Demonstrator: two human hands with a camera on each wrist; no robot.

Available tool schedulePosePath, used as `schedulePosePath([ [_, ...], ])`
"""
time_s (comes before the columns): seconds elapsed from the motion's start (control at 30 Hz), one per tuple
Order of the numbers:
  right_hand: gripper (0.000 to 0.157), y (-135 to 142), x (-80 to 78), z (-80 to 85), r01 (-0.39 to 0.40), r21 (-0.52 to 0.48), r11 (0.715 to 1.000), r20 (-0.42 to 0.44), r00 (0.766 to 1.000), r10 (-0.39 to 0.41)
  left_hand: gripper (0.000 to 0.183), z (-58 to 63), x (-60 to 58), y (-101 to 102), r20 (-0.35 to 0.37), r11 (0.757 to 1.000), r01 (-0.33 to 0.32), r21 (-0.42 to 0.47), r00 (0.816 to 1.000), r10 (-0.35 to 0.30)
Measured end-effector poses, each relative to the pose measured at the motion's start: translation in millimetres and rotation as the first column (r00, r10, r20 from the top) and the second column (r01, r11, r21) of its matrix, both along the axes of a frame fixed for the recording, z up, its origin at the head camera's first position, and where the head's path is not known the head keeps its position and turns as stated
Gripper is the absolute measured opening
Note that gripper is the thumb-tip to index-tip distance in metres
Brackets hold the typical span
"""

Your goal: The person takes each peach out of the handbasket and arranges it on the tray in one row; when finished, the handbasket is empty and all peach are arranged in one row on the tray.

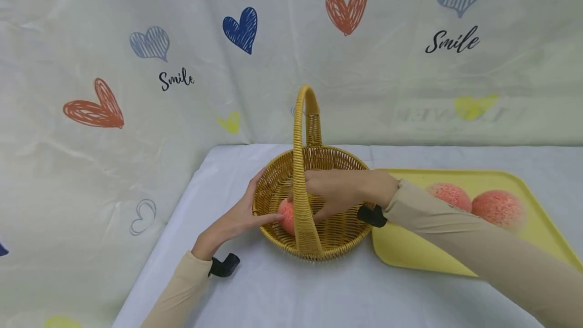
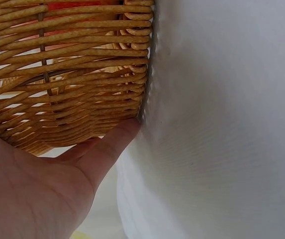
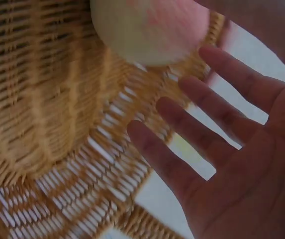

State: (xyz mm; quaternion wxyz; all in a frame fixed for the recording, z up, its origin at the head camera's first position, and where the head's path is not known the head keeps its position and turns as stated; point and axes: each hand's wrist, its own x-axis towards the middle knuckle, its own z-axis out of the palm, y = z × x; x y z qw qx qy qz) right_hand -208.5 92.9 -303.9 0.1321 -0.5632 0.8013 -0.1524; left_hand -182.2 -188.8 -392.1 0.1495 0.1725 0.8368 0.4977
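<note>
A wicker basket [image 1: 341, 229] with a tall arched handle stands on the white-covered table. My left hand [image 1: 237, 219] grips its left side; in the left wrist view a finger lies against the woven wall [image 2: 82, 64]. Inside the basket, toward the left, is a pink peach [image 1: 287, 216], partly behind the handle. My right hand [image 1: 337, 189] reaches into the basket from the right, its fingertips hidden in part by the handle. In the right wrist view its fingers spread nearly straight beside the peach [image 3: 152, 30], not curled round it.
To the right of the basket, a yellow tray [image 1: 410, 247] bears two more peaches, one at the left [image 1: 451, 195] and one at the right [image 1: 497, 209]. My right forearm crosses over the tray. A curtain [image 1: 273, 90] printed with hearts hangs behind the table.
</note>
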Motion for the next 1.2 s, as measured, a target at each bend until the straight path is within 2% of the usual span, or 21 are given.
schedulePosePath([
  [0.17, 0.05, -20.6, 0.1, -12.4, -0.08, 0.021, 0.997, 0.013, 0.997, 0.079, 0.121, 0.1, 0.9, -2.2, -0.021, 0.999, 0.001, -0.037, 1.0, -0.001],
  [0.43, 0.035, -20.7, 1.7, -21.3, -0.015, -0.029, 0.999, 0.071, 0.997, 0.017, 0.122, -0.3, 3.2, -0.4, -0.025, 0.999, -0.015, -0.045, 1.0, 0.014],
  [0.63, 0.05, -6.1, 0.0, -18.3, 0.026, 0.063, 0.998, 0.063, 0.998, -0.03, 0.119, -1.3, 2.7, -0.2, -0.026, 0.999, -0.019, -0.046, 1.0, 0.018],
  [0.87, 0.069, 5.0, 3.0, -13.5, 0.147, 0.168, 0.975, 0.075, 0.984, -0.161, 0.118, -0.3, 2.5, 0.6, -0.022, 0.999, -0.022, -0.049, 1.0, 0.021],
  [1.07, 0.069, 4.2, 4.8, -15.0, 0.161, 0.215, 0.963, 0.1, 0.977, -0.186, 0.119, 0.2, 3.0, 0.0, -0.029, 0.998, -0.026, -0.05, 0.999, 0.025],
  [1.2, 0.072, 1.5, 6.3, -16.2, 0.139, 0.203, 0.969, 0.105, 0.981, -0.163, 0.119, 2.1, 3.7, 1.8, -0.025, 0.999, -0.015, -0.043, 1.0, 0.014],
])
